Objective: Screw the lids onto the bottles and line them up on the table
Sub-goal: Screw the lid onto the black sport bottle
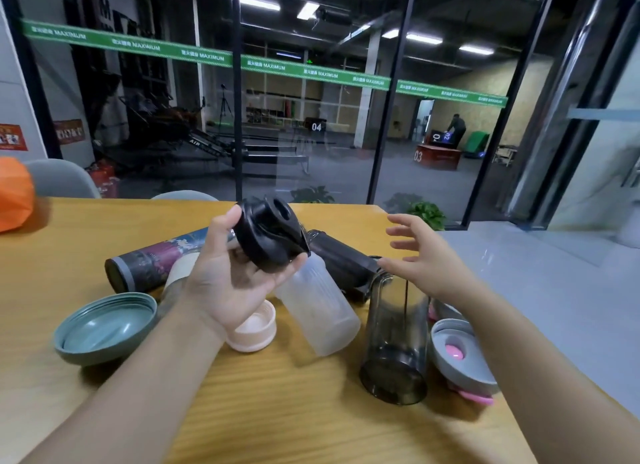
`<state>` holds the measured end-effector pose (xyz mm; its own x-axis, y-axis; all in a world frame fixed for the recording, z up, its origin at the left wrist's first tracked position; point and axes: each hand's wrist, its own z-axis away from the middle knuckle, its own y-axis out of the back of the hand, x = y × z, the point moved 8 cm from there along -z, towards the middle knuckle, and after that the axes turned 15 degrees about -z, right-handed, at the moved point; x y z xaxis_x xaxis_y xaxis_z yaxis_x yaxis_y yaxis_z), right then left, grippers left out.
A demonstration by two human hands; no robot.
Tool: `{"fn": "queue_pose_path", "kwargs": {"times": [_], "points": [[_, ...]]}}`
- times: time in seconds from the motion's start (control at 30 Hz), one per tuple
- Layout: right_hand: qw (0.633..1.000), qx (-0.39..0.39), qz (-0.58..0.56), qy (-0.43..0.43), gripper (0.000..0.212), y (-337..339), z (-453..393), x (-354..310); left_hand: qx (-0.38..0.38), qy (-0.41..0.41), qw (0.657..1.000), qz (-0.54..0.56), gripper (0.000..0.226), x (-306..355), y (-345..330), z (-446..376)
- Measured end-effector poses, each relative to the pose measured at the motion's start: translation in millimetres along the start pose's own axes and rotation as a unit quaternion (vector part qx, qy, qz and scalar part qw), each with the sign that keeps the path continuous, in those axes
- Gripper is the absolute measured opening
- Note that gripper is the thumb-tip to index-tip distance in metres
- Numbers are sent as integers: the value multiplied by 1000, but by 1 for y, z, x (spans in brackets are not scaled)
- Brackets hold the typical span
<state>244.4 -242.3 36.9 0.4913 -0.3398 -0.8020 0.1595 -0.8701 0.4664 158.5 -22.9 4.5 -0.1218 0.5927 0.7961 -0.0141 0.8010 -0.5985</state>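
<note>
- left hand [221, 283] raised over the wooden table [277, 411], palm up, thumb and curled fingers gripping a black lid [268, 235] with a round hole on top; the lid is held clear of every bottle
- right hand [420, 256] in the air, fingers spread and straight, holding nothing, just above the open mouth of the smoky bottle [394, 339]
- smoky bottle stands upright, no lid on it, near the table's right edge
- frosted bottle [318, 311] lies tilted on the table, neck toward the left hand, just left of the smoky bottle; can't tell if its neck touches the black lid
- dark bottle [341, 256] lies on its side behind the frosted bottle
- patterned bottle [162, 256] lies on its side at the back left, partly hidden by the left hand
- green lid [104, 328] sits upside down at left, inside facing up
- peach lid [254, 330] sits upside down under the left wrist, next to the frosted bottle
- grey lid [460, 356] with a pink part rests tilted just right of the smoky bottle
- orange bag [14, 193] at the far left edge of the table
- grey chair [59, 178] behind the table
- glass wall [311, 100] beyond
</note>
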Motion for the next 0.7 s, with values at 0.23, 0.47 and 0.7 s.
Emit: {"fn": "queue_pose_path", "kwargs": {"times": [0.23,0.47,0.7], "points": [[985,-85,147,-24,84,-34,-31,5,-9,1,999,-32,80,-9,10,-5],[908,-241,296,-173,108,-80,-65,45,10,-11,998,63,105,-15,25,-5],[906,-226,302,-189,109,-91,-77,51,40,-19,999,-12,79,-14,38,-5]]}}
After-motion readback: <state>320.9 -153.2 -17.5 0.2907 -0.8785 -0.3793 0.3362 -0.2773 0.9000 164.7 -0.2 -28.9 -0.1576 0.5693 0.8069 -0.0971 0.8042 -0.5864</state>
